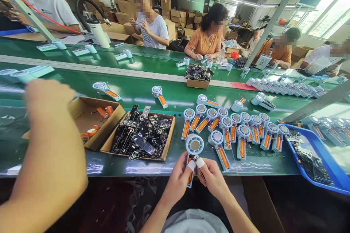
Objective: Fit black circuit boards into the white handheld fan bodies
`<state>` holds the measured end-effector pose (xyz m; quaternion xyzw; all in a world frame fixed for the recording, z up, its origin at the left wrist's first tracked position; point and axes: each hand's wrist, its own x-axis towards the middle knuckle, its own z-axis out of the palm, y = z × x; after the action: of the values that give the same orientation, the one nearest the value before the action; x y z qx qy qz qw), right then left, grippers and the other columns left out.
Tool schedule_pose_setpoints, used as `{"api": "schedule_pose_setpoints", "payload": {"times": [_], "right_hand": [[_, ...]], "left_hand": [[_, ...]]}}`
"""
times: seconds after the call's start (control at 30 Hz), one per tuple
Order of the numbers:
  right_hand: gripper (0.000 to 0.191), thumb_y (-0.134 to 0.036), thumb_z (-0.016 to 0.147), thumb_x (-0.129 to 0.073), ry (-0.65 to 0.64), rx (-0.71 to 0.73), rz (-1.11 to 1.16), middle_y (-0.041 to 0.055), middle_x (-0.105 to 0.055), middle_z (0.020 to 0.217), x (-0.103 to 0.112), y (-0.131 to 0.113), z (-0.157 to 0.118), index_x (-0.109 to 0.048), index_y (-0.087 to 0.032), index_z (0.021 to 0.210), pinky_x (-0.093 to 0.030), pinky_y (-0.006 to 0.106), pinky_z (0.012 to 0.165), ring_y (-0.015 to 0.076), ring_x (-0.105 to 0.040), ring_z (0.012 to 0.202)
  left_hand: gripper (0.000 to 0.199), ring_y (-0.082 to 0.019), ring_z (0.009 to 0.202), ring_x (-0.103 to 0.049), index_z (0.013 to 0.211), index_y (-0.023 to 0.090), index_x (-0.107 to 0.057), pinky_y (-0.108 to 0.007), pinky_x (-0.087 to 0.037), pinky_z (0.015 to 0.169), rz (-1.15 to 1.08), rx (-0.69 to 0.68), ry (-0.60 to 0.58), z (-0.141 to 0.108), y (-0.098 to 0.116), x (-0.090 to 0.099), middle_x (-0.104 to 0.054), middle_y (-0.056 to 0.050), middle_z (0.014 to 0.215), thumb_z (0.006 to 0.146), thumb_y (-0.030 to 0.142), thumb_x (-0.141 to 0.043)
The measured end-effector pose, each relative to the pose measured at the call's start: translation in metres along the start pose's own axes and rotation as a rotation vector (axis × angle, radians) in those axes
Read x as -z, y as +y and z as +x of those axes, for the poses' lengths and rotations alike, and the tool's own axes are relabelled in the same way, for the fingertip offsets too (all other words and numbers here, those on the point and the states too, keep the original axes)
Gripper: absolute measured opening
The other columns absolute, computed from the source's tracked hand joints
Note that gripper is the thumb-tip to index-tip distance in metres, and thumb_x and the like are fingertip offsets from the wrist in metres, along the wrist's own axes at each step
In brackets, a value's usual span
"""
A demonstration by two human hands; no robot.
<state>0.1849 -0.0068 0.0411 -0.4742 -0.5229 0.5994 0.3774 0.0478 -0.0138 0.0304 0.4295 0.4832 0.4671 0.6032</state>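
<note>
A light-blue handheld fan housing (195,145) with a round head and an orange battery in its handle is held upright in front of me. My left hand (179,179) is closed around its handle. White wrapping covers both thumb tips. My right hand (212,178) pinches a narrow dark circuit board close against the handle; fingers hide most of it. Just beyond my hands stand several similar fan housings (217,138), open at the handle with orange batteries showing. A cardboard box of black circuit boards (142,133) is to the left of them.
A co-worker's arm (51,145) reaches in at left, over a carton (94,116) with orange batteries. A blue tray (328,171) of boards lies at right. Fan housings rest on the green conveyor (133,94). Several people sit across, near a small box of parts (197,83).
</note>
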Motion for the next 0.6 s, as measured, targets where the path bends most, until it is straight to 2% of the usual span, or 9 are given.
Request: {"api": "schedule_pose_setpoints", "payload": {"times": [0.07, 0.17, 0.23, 0.27, 0.37, 0.47, 0.53, 0.6], "right_hand": [[0.054, -0.069, 0.09, -0.052, 0.055, 0.013, 0.021, -0.0086, -0.036, 0.048, -0.001, -0.002, -0.006, -0.045, -0.021, 0.066, -0.022, 0.021, 0.041, 0.0065, -0.027, 0.042], [0.037, -0.056, 0.09, -0.06, 0.147, 0.089, -0.029, -0.0083, -0.043, 0.058, -0.005, -0.002, -0.02, -0.056, -0.02, 0.098, -0.03, 0.02, 0.044, 0.0088, -0.036, 0.047], [0.038, -0.047, 0.093, -0.06, 0.201, 0.166, -0.152, -0.0057, -0.049, 0.064, -0.008, 0.002, -0.028, -0.056, -0.02, 0.119, -0.036, 0.021, 0.047, 0.0109, -0.043, 0.051], [0.038, -0.043, 0.094, -0.058, 0.234, 0.2, -0.222, -0.0038, -0.053, 0.066, -0.009, 0.005, -0.031, -0.057, -0.02, 0.124, -0.039, 0.021, 0.048, 0.0118, -0.047, 0.053], [0.032, -0.034, 0.099, -0.05, 0.351, 0.287, -0.403, 0.0062, -0.069, 0.084, -0.011, 0.015, -0.032, -0.064, -0.02, 0.125, -0.052, 0.026, 0.06, 0.0171, -0.063, 0.068], [0.035, -0.028, 0.101, -0.044, 0.455, 0.381, -0.56, 0.0128, -0.072, 0.106, -0.014, 0.024, -0.027, -0.065, -0.021, 0.129, -0.057, 0.032, 0.076, 0.0232, -0.07, 0.091], [0.04, -0.025, 0.102, -0.039, 0.481, 0.421, -0.68, 0.0133, -0.072, 0.102, -0.019, 0.028, -0.022, -0.061, -0.021, 0.136, -0.058, 0.032, 0.072, 0.0233, -0.07, 0.086], [0.045, -0.021, 0.102, -0.035, 0.451, 0.412, -0.837, 0.0117, -0.07, 0.093, -0.024, 0.03, -0.02, -0.054, -0.021, 0.143, -0.057, 0.03, 0.063, 0.0222, -0.07, 0.074]], "left_hand": [[0.043, -0.023, 0.101, -0.066, 0.113, 0.019, -0.064, -0.03, -0.054, 0.084, 0.063, -0.018, 0.053, 0.0, 0.0, -0.002, -0.072, -0.006, 0.099, 0.086, 0.052, -0.056], [0.035, -0.02, 0.081, -0.066, 0.103, 0.02, -0.066, -0.027, -0.055, 0.069, 0.11, -0.013, 0.116, 0.002, -0.002, -0.004, -0.069, -0.003, 0.078, 0.089, 0.049, -0.05], [0.03, -0.021, 0.082, -0.067, 0.097, 0.021, -0.066, -0.027, -0.055, 0.067, 0.129, -0.016, 0.133, 0.004, -0.003, -0.003, -0.068, -0.002, 0.073, 0.09, 0.045, -0.049], [0.028, -0.022, 0.087, -0.068, 0.096, 0.022, -0.067, -0.029, -0.057, 0.07, 0.139, -0.017, 0.142, 0.005, -0.004, -0.003, -0.069, -0.003, 0.075, 0.089, 0.043, -0.049], [0.026, -0.026, 0.117, -0.063, 0.101, 0.024, -0.067, -0.034, -0.055, 0.092, 0.133, -0.001, 0.164, 0.006, -0.007, -0.001, -0.075, -0.006, 0.097, 0.087, 0.039, -0.052], [0.038, -0.027, 0.139, -0.048, 0.12, 0.023, -0.062, -0.038, -0.045, 0.11, 0.056, 0.019, 0.119, 0.005, -0.014, -0.001, -0.068, -0.008, 0.129, 0.088, 0.04, -0.051], [0.047, -0.026, 0.146, -0.038, 0.132, 0.021, -0.055, -0.038, -0.039, 0.115, 0.039, 0.022, 0.123, 0.003, -0.021, -0.004, -0.057, -0.01, 0.145, 0.091, 0.043, -0.048], [0.056, -0.025, 0.15, -0.029, 0.142, 0.019, -0.045, -0.037, -0.035, 0.118, 0.06, 0.01, 0.175, 0.001, -0.028, -0.009, -0.044, -0.012, 0.156, 0.094, 0.046, -0.046]]}}
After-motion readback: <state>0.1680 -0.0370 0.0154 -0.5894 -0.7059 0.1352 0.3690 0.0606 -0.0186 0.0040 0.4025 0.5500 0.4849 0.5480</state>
